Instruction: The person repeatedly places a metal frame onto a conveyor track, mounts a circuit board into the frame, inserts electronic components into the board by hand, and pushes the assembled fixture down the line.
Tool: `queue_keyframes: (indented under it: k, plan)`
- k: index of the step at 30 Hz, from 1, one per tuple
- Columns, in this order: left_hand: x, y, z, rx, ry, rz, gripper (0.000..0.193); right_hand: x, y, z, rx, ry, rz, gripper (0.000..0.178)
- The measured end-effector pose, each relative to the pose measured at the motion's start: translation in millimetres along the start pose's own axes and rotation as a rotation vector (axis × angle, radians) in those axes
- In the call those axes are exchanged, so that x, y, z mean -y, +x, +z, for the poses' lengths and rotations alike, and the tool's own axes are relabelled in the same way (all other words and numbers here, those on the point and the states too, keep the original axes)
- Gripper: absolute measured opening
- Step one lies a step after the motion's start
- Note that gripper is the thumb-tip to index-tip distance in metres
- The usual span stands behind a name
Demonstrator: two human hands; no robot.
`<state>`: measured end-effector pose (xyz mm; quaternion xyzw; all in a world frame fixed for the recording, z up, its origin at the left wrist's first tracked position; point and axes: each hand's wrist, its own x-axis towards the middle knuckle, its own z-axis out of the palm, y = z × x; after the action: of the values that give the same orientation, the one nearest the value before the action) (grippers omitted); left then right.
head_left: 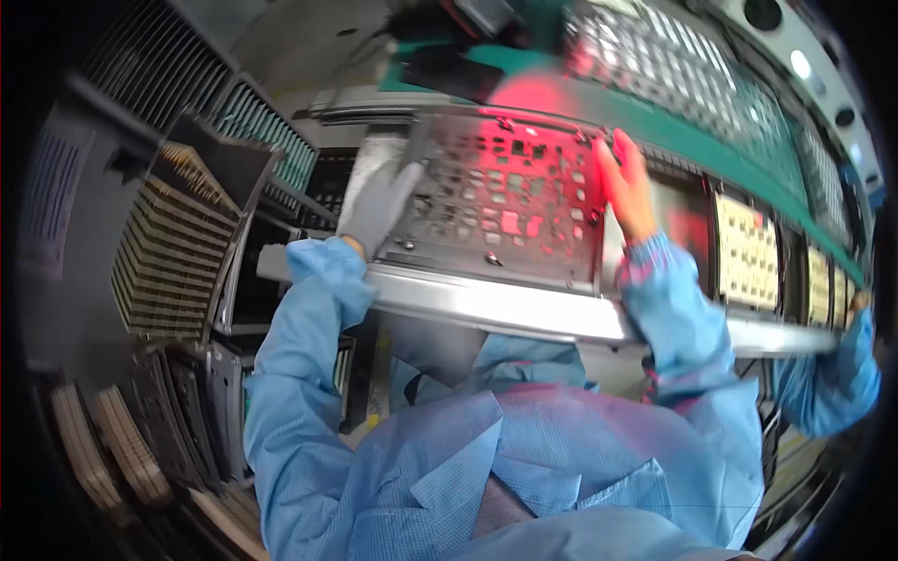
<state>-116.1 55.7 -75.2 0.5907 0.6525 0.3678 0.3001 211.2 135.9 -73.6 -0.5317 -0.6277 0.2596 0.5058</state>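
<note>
"What's nearest?"

"A blue smock [421, 449], and beyond it a silver rail [505, 307] running left to right. At the right end, another person's blue sleeve [832, 374] reaches in."

"And past the rail?"

"A dark perforated plate [500, 201], lying flat between the hands, with red light over its right part."

"How are the hands?"

"The left hand [379, 208], gloved in grey, has its fingers extended at the plate's left edge. The right hand [631, 187] is at the right edge, fingers pointing far. Both are blurred; I can't tell whether either has closed on the plate or just rests there."

"To the sides?"

"A tan slotted stack [173, 243] on the left, a pale panel [745, 245] on the right."

"Farthest?"

"A green surface [645, 117] carrying shiny trays [655, 65]."
</note>
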Motion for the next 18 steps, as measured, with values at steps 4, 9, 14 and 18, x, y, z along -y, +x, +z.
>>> queue_keyframes:
  k: [4,9,14,18]
  plan:
    - [-5,-15,-31,-0.326,0.382,0.234,0.039,172,-60,-54,0.827,0.437,-0.186,0.034]
    - [-45,-32,-171,-0.830,1.297,0.179,0.027,263,-91,-11,1.015,1.319,-0.613,0.027]
    - [-54,-31,-217,-0.654,1.526,-0.544,0.058,290,-45,-11,2.003,1.211,-0.297,0.022]
    - [-37,-31,-218,-0.561,1.475,-0.611,0.063,285,-88,-19,1.234,1.238,-0.518,0.019]
